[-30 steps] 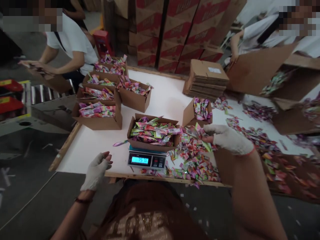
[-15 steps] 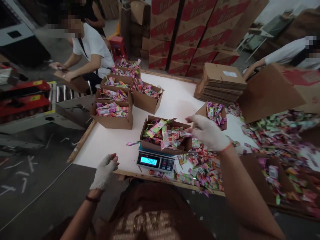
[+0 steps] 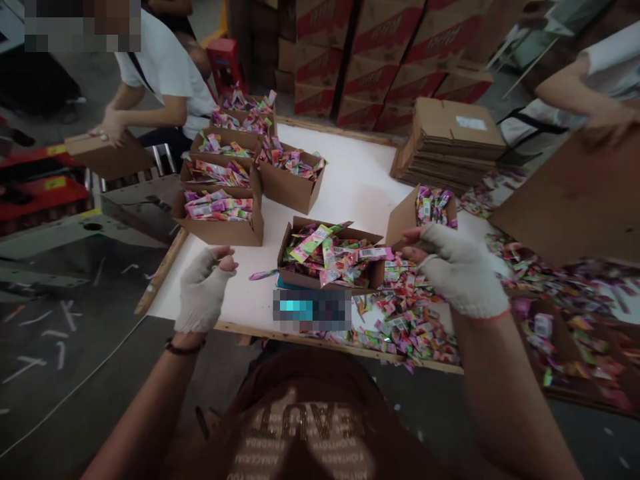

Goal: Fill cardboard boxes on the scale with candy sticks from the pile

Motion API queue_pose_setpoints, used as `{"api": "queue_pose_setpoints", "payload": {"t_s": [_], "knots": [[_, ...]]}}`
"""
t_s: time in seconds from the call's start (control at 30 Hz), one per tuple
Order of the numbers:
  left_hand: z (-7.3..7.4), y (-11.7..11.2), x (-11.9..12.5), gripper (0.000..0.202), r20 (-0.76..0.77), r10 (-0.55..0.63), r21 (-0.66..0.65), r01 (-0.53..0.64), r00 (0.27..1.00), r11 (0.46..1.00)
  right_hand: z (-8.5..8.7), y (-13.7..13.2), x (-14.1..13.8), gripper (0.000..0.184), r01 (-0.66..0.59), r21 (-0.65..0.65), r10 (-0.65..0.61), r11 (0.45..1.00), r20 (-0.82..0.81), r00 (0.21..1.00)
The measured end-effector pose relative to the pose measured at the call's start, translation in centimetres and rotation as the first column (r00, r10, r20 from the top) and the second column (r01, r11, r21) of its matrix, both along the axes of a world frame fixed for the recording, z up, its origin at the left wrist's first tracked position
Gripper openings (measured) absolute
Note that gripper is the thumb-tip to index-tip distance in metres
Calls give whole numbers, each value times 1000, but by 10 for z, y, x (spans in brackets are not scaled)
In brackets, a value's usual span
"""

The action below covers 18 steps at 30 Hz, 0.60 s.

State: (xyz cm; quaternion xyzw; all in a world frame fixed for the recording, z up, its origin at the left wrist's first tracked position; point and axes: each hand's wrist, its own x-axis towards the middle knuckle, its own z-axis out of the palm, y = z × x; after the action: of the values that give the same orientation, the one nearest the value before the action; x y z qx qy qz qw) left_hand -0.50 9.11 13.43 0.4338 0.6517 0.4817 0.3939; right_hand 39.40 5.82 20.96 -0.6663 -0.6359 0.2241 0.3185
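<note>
My left hand [image 3: 203, 288], in a white fingerless glove, hovers over the front left of the table with loosely bent fingers and nothing visible in it. On the other side, my right hand [image 3: 456, 268], gloved the same way, is just right of an open carton [image 3: 325, 279] of candy sachets. Its thumb and fingers are bent and slightly apart, and I see nothing between them. That carton rests on a digital scale [image 3: 313, 309] whose display is blurred out. Loose candy sachets [image 3: 410, 327] lie beneath and in front of my right hand.
Several filled cartons [image 3: 220, 230] stand at the table's left. Behind my right hand is another carton [image 3: 400, 217] of sachets, with flattened cardboard [image 3: 450, 143] stacked farther back. One co-worker [image 3: 165, 73] handles a box at left; another person's arm [image 3: 575, 90] reaches over a large box at right.
My left hand has risen toward the carton on the scale. My right hand has shifted right, away from it. The left co-worker's box has moved left, and the view has shifted slightly.
</note>
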Motion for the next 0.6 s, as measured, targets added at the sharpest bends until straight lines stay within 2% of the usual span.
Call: {"api": "queue_pose_setpoints", "payload": {"t_s": [0.1,0.2,0.3,0.37,0.47,0.53,0.6], "knots": [[18,5,21,42,-71,-138,58,142,988,988,4,15,-23,24,-161,-3,161,987,43,986],[23,11,34,47,-139,-217,92,231,966,969,4,27,-45,26,-363,-57,366,930,65,928],[25,19,41,39,-327,-212,166,277,921,946,-2,30,-57,28,-399,-97,406,912,68,911],[28,24,48,30,-474,-210,246,358,855,901,-10,29,-59,26,-397,-103,405,912,65,912],[37,28,68,27,-644,-310,260,581,700,772,-23,25,-64,26,-436,-135,445,890,48,894],[41,30,86,32,-761,-388,153,725,520,671,-32,26,-69,23,-459,-153,472,875,57,880],[39,35,105,38,-841,-457,-25,822,290,569,-38,30,-73,21,-455,-161,472,876,82,878]]}}
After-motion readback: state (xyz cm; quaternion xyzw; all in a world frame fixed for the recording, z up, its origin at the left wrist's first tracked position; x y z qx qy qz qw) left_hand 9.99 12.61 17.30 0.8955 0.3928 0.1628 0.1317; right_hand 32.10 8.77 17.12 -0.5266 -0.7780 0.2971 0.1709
